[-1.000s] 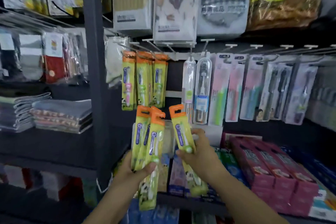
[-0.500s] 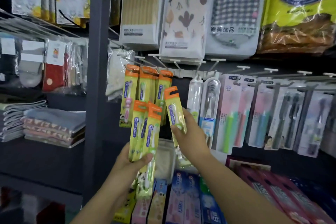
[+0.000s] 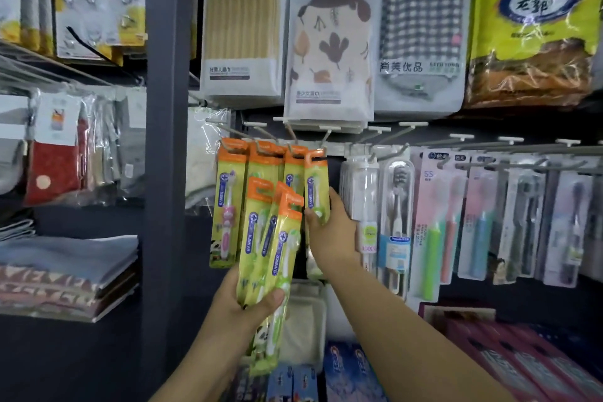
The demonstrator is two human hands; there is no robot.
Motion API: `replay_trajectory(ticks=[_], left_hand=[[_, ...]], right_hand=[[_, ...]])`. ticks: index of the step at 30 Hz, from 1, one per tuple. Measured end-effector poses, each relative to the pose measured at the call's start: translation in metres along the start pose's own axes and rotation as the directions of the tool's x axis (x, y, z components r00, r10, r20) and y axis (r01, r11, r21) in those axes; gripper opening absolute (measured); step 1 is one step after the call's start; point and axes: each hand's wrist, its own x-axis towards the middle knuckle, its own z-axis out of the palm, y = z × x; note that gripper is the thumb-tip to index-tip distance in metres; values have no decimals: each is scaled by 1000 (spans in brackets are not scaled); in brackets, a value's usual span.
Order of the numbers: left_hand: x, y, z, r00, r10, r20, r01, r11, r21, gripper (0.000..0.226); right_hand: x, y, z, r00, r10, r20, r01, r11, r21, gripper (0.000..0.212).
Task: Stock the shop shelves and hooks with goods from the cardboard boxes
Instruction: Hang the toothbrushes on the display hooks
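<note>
Dark grey shelving upright (image 3: 164, 173) runs top to bottom left of centre, with folded cloths (image 3: 65, 271) stacked on the shelf to its left and bagged socks (image 3: 55, 170) hanging above those. Up top on the right side there's a row of packaged hand towels: a yellow ribbed one (image 3: 241, 26), a leaf-print one (image 3: 329, 42) and a grey checked one (image 3: 422, 26), then a yellow bag (image 3: 535, 26) at the far right. Below them is a rail of metal hooks (image 3: 375, 140). Clear-cased toothbrushes (image 3: 396, 222) and pink-carded ones (image 3: 434, 232) hang to the right, and red toothpaste boxes (image 3: 509, 362) lie on the shelf at the bottom right. Now the smaller stuff, lol: kids' toothbrush packs (image 3: 228, 206), green with orange tops, already hang on the left hooks. The left hand (image 3: 241, 303) grips a fanned bunch of the same packs (image 3: 267, 254), thumb wrapped across the front, held up just below and in front of the hanging ones. The right hand (image 3: 329, 228) has its fingers curled round a single toothbrush pack (image 3: 316, 186), whose orange hanger tab is right up at the tip of a hook, next to the hung packs. Can't tell if the tab is actually on the hook or only touching it.
</note>
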Motion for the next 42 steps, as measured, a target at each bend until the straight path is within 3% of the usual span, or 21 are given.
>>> replay_trajectory(ticks=[4, 8, 12, 15, 19, 23, 26, 29, 32, 34, 37, 40, 42], left_hand=[[7, -5, -1, 1000, 12, 11, -12, 1000, -13, 49], [15, -11, -3, 1000, 9, 20, -8, 999, -41, 49], [19, -17, -1, 999, 18, 27, -16, 997, -72, 45], [22, -20, 1, 999, 25, 19, -24, 995, -94, 46], [22, -24, 1, 1000, 14, 21, -12, 994, -106, 47], [18, -28, 1, 1000, 0, 23, 2, 996, -91, 46], [18, -35, 2, 1000, -28, 11, 29, 996, -80, 42], [18, -38, 3, 998, -55, -7, 54, 996, -76, 41], [18, -40, 4, 999, -52, -8, 51, 995, -82, 42], [18, -40, 6, 999, -38, -13, 37, 995, -96, 42], [18, -43, 8, 999, -43, -20, 41, 994, -103, 36], [17, -43, 7, 997, -71, -12, 69, 993, -90, 41], [17, -42, 8, 997, -76, -30, 73, 994, -86, 28]], right_hand=[[15, 6, 9, 995, 52, -86, -49, 998, 37, 42], [31, 18, 14, 984, 171, -43, -166, 981, 100, 54], [42, 26, 18, 971, 237, -35, -225, 952, 207, 48], [50, 33, 21, 971, 239, -2, -238, 966, 98, 40], [50, 58, 32, 923, 382, 50, -383, 924, 18, 30], [11, 87, 38, 819, 536, 204, -490, 839, -235, 55], [-31, 96, 38, 831, 446, 334, -424, 895, -141, 43], [-62, 81, 22, 933, 237, 269, -260, 964, 52, 25], [-77, 60, 6, 947, 80, 311, -129, 981, 142, 12], [-81, 52, 5, 933, 61, 354, -130, 976, 176, 2], [-79, 53, 7, 943, 81, 322, -145, 973, 180, 5], [-74, 49, 4, 968, 104, 228, -151, 968, 199, 9], [-61, 44, 0, 986, 111, 127, -128, 983, 128, 11]])
